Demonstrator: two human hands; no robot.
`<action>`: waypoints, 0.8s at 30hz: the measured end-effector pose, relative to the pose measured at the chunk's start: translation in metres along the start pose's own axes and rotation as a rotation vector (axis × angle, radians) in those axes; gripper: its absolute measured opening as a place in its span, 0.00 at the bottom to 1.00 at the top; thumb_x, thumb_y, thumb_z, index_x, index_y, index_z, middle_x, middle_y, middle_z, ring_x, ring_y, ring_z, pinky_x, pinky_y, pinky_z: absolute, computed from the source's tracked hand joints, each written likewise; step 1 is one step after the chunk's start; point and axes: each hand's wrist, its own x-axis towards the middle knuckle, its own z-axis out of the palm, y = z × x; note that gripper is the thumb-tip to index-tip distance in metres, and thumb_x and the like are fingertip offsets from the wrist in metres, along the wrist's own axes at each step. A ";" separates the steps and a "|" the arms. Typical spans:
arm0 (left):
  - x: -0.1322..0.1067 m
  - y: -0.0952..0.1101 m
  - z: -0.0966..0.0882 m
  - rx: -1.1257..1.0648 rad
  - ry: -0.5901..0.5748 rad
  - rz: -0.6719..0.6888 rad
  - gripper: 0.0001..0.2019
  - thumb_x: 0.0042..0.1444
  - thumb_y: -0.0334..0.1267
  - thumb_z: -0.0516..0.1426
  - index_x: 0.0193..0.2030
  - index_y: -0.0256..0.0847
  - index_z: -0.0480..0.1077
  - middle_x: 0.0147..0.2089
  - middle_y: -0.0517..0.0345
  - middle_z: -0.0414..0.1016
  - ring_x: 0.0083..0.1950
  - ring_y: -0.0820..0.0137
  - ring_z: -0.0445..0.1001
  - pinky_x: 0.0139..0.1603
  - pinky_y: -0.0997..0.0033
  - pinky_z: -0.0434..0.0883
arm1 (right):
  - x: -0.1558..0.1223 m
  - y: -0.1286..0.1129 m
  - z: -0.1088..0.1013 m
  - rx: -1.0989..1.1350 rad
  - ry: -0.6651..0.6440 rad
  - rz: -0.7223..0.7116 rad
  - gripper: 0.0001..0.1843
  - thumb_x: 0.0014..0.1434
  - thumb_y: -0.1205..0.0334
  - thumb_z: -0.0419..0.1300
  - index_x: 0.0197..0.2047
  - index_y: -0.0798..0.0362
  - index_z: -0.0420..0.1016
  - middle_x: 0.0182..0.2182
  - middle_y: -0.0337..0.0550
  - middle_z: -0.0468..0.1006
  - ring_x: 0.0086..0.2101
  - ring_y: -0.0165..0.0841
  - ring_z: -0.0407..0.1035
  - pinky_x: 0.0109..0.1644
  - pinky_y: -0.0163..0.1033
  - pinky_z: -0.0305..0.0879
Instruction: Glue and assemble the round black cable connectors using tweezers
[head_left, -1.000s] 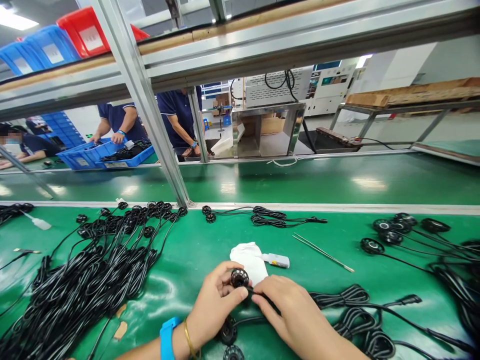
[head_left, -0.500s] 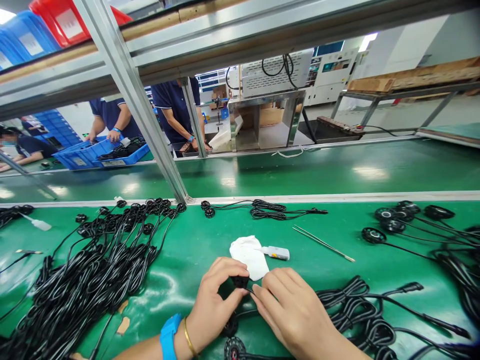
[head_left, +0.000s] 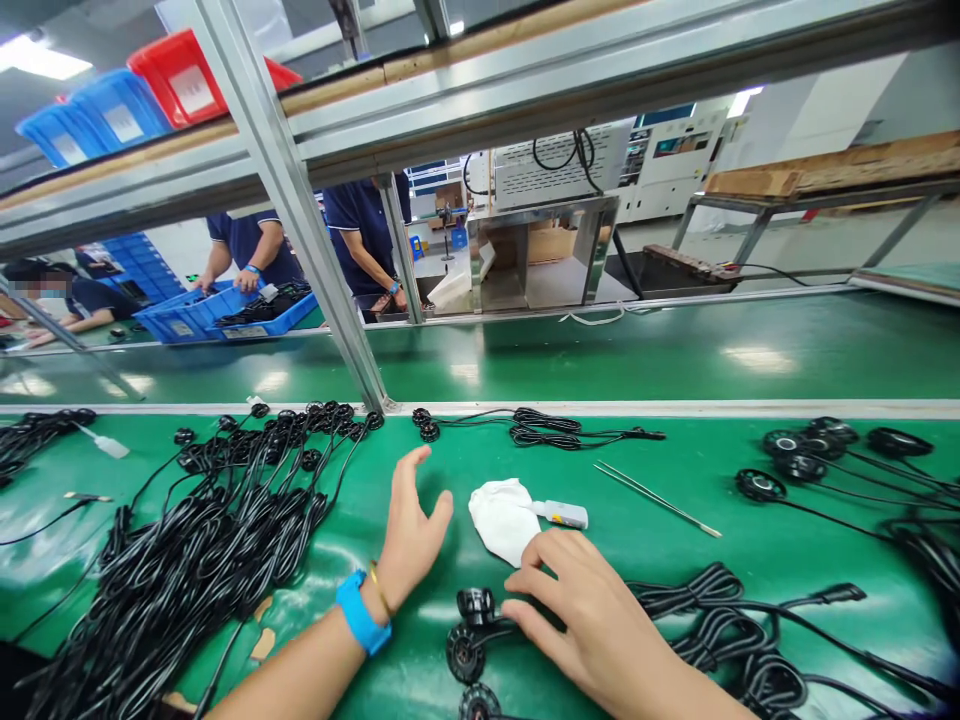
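Observation:
My left hand (head_left: 410,530) is lifted over the green bench with its fingers apart and nothing in it; a blue wristband (head_left: 361,612) sits on the wrist. My right hand (head_left: 577,610) lies low on the bench, fingertips resting on a cable by a small black round part (head_left: 475,604). Two more black round parts (head_left: 465,652) lie just below it. A white cloth (head_left: 501,517) and a small white tube (head_left: 562,514) lie just beyond my hands.
A big heap of black cables (head_left: 187,550) fills the left. More coiled cables (head_left: 720,630) lie right, round parts (head_left: 795,450) far right. Thin metal tweezers (head_left: 656,498) lie mid-right. A slanted metal post (head_left: 315,250) rises ahead. People work at blue bins (head_left: 217,312) across the conveyor.
My left hand let go of the black round part and rose forward, opening. The part now lies on the bench by my right fingertips.

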 end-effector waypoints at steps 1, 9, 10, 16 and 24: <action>0.012 -0.010 0.003 0.051 0.030 0.006 0.29 0.60 0.33 0.54 0.67 0.41 0.53 0.67 0.43 0.60 0.70 0.56 0.58 0.70 0.47 0.57 | 0.001 0.001 -0.001 -0.012 0.025 -0.006 0.06 0.70 0.62 0.57 0.39 0.50 0.72 0.36 0.41 0.69 0.37 0.37 0.61 0.42 0.43 0.55; 0.103 -0.076 0.020 0.112 0.080 0.037 0.32 0.59 0.24 0.52 0.70 0.42 0.55 0.75 0.46 0.50 0.76 0.56 0.48 0.76 0.47 0.47 | 0.006 0.026 -0.011 -0.204 0.174 -0.007 0.11 0.73 0.61 0.50 0.40 0.50 0.71 0.36 0.42 0.70 0.38 0.37 0.64 0.42 0.42 0.57; 0.110 -0.083 0.021 0.109 0.069 0.038 0.29 0.61 0.26 0.53 0.69 0.42 0.58 0.73 0.45 0.54 0.74 0.55 0.53 0.74 0.45 0.51 | 0.005 0.035 -0.014 -0.243 0.178 0.019 0.12 0.74 0.59 0.49 0.41 0.49 0.72 0.37 0.42 0.71 0.38 0.37 0.65 0.43 0.43 0.58; 0.122 -0.105 0.024 0.114 0.021 0.022 0.16 0.65 0.41 0.58 0.57 0.39 0.69 0.60 0.48 0.71 0.59 0.58 0.71 0.60 0.47 0.70 | 0.019 0.107 -0.042 -0.462 0.174 0.189 0.15 0.72 0.56 0.47 0.45 0.52 0.73 0.41 0.49 0.75 0.41 0.43 0.69 0.45 0.48 0.64; 0.115 -0.103 0.021 0.055 0.079 -0.033 0.14 0.64 0.41 0.58 0.52 0.37 0.71 0.55 0.50 0.73 0.53 0.62 0.74 0.54 0.52 0.74 | 0.068 0.160 -0.042 -0.639 -0.058 0.258 0.10 0.66 0.58 0.63 0.45 0.56 0.74 0.39 0.42 0.75 0.38 0.34 0.71 0.44 0.44 0.71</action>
